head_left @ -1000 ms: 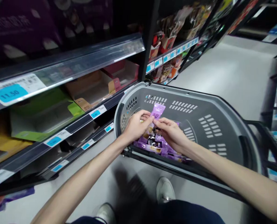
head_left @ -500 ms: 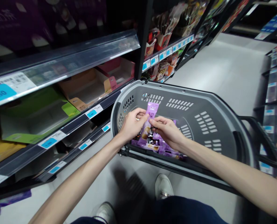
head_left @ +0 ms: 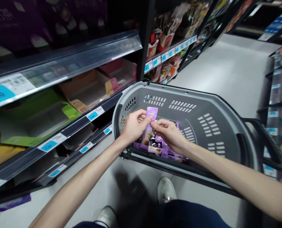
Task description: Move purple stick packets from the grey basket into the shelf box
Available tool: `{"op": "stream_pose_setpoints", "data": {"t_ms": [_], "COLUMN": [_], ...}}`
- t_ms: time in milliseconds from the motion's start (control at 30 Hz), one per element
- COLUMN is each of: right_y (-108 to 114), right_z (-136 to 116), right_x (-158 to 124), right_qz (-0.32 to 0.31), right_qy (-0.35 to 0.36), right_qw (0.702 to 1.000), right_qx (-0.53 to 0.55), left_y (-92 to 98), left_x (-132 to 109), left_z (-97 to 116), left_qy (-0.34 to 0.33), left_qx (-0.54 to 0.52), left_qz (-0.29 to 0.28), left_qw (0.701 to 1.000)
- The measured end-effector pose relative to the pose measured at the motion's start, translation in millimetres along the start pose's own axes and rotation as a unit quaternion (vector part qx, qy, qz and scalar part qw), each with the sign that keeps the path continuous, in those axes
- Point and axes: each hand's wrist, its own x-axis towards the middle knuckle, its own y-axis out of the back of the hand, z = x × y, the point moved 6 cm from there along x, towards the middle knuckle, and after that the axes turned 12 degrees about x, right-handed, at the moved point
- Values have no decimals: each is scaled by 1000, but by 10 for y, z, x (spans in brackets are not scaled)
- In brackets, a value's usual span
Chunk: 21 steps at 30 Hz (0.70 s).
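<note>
A narrow purple snack packet (head_left: 152, 112) stands upright between my hands, over the near-left part of a grey shopping basket (head_left: 178, 95). My left hand (head_left: 136, 124) pinches its left edge between thumb and fingers. From the other side, my right hand (head_left: 168, 133) is closed on the packet's right edge, its thumb and fingertips close to the left thumb. Beneath the hands, several more purple packets (head_left: 163, 150) lie piled in the basket; my right hand and wrist hide some of them.
Shelving with price labels (head_left: 95, 113) runs along the left, holding a green carton (head_left: 36, 118) and an orange-brown carton (head_left: 88, 87). The black basket handle (head_left: 266, 136) sticks out right, near another stocked rack (head_left: 277, 104). My shoes (head_left: 166, 190) stand on the pale floor below.
The packet has tipped slightly and sits a little lower and further left. Both hands have shifted very slightly left and keep their hold; the basket stays in place.
</note>
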Motion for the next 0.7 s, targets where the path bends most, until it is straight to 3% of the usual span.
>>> {"op": "stream_pose_setpoints", "data": {"t_ms": [133,367,700], "right_y": [18,159,211], "right_z": [-38,-123,-123], "right_x": [14,83,78], "right_qz": [14,80,83], "right_qy": [5,29,39], "right_qw": [1000,989,992], "right_qx": [23,119,88], "left_y": [-27,-195,-97], "left_x": [7,-99,-84], "left_z": [-35,39,69], "left_qy": [16,56,37], "left_qx": [-5,43,127], "left_qz": [-7,-148,-86], "left_qw": [1000,987,987]}}
